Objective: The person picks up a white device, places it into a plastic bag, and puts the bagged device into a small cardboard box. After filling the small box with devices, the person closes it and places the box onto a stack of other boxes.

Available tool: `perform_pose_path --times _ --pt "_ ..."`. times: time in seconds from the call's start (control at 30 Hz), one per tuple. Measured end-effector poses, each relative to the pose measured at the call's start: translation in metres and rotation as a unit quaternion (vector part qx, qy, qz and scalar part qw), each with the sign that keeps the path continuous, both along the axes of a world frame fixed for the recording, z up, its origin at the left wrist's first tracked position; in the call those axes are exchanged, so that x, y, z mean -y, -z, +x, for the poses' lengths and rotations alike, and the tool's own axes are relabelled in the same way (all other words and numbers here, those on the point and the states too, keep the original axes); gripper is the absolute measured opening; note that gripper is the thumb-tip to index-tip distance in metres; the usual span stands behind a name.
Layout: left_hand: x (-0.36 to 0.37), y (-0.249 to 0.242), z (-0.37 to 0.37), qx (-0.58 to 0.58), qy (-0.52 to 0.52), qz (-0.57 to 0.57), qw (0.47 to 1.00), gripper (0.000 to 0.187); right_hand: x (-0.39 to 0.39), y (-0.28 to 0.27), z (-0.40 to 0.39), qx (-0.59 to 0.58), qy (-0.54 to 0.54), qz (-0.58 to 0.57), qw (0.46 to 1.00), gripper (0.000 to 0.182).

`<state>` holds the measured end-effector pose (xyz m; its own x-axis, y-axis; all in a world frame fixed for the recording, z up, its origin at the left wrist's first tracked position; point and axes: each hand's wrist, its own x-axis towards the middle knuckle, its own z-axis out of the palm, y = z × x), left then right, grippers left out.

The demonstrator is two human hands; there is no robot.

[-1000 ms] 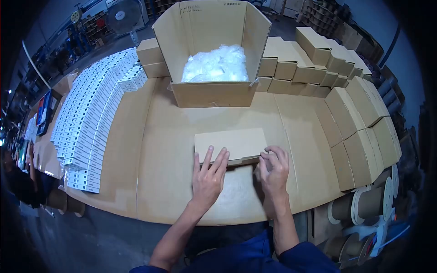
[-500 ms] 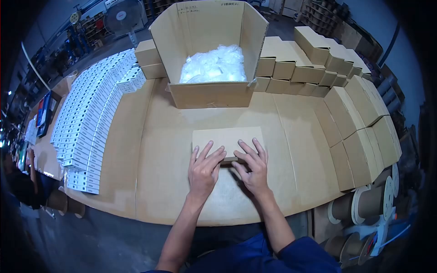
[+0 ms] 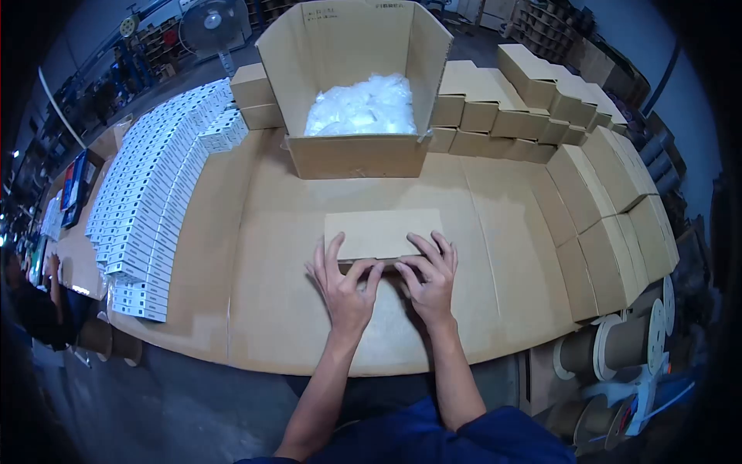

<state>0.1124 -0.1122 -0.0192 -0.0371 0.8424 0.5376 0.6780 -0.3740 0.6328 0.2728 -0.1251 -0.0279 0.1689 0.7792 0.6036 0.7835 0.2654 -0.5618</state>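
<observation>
You're pressing L hand (image 3: 345, 288) and R hand (image 3: 430, 277) on near edge of flat brown carton (image 3: 382, 233), fingers spread, not clenched, pinning it flat. Carton lying mid-worktop (image 3: 263, 309), centred for reach. Beyond: open box (image 3: 357, 155) w/ plastic bags (image 3: 362, 107); finished cartons (image 3: 610, 232) stacking R; white boxes (image 3: 154, 193) L.

1 flat carton (image 3: 382, 232), 1 big open box (image 3: 357, 85), 1 fan (image 3: 210, 19), 2 hands, approx. 4 cardboard spools (image 3: 618, 348).
</observation>
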Motion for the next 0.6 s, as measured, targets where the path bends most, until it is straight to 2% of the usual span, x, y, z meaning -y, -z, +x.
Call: perform_pose_path --times 0.13,0.17,0.3,0.6 --pt "-0.007 0.006 0.002 0.085 0.029 -0.023 0.996 0.017 -0.003 0.000 0.001 0.008 0.001 -0.018 1.000 0.010" --pt "-0.007 0.006 0.000 0.097 0.045 -0.034 0.994 0.019 -0.003 -0.004 0.003 -0.030 -0.020 -0.038 0.999 0.009" --pt "-0.011 0.008 -0.002 0.110 0.065 -0.033 0.991 0.016 -0.008 0.002 0.003 -0.075 -0.034 -0.039 0.996 0.008" --pt "-0.012 0.009 -0.007 0.115 0.083 -0.037 0.989 0.016 -0.007 0.000 0.002 -0.071 -0.031 -0.052 0.996 0.007"
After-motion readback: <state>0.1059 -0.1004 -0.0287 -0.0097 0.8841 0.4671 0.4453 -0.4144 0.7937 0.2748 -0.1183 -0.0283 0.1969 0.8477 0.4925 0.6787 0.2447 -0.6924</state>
